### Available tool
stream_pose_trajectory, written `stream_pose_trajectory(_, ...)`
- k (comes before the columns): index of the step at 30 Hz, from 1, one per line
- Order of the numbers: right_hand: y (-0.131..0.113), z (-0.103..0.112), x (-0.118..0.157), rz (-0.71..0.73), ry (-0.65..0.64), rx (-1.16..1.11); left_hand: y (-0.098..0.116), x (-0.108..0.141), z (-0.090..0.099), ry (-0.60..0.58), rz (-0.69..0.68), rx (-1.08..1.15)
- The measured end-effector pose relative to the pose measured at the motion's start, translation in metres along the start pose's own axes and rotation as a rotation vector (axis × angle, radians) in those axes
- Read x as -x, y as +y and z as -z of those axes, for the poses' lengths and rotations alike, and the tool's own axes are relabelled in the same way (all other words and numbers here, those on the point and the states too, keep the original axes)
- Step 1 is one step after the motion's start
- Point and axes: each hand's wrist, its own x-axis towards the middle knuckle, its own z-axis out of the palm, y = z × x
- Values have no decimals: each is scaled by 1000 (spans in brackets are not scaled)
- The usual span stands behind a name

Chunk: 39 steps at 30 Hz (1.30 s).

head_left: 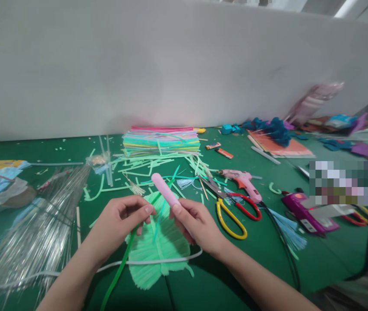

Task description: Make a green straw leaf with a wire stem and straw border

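My left hand (128, 216) is closed in a pinch on a flat green strip (119, 272), which hangs from the fingers to the table's front edge. A narrow green pointed end shows beyond the fingers. My right hand (195, 222) is wrapped around a pink, round-ended wand (164, 190), its tip pointing up and left. A white cord (158, 261) appears to run from its lower end, crossing leftward. Under both hands lies a large light-green fuzzy leaf (171, 242) with a midrib and a short curled stem. The fingers' undersides are hidden.
Scissors (232, 211) with red and yellow handles and a pink glue gun (243, 183) lie right. A purple device (306, 216) sits farther right. Behind is a stack of coloured pipe cleaners (161, 142); clear strands (48, 220) spread left. A white wall (138, 65) borders the green table (73, 149).
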Motion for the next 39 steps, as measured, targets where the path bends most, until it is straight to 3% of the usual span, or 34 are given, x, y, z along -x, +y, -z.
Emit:
stream_pose_trajectory(16, -5, 11, -4, 5, 177, -103, -1, 0, 6, 93, 5, 30)
stream_pose_trajectory(23, 5, 2, 1, 5, -17, 9, -3, -3, 7, 231, -22, 93)
stream_pose_trajectory(29, 7, 1, 1, 5, -21, -5, -4, -3, 5, 271, -32, 105)
stream_pose_trajectory(39, 5, -3, 2, 8, -54, 129, -2, -3, 1, 91, -7, 48)
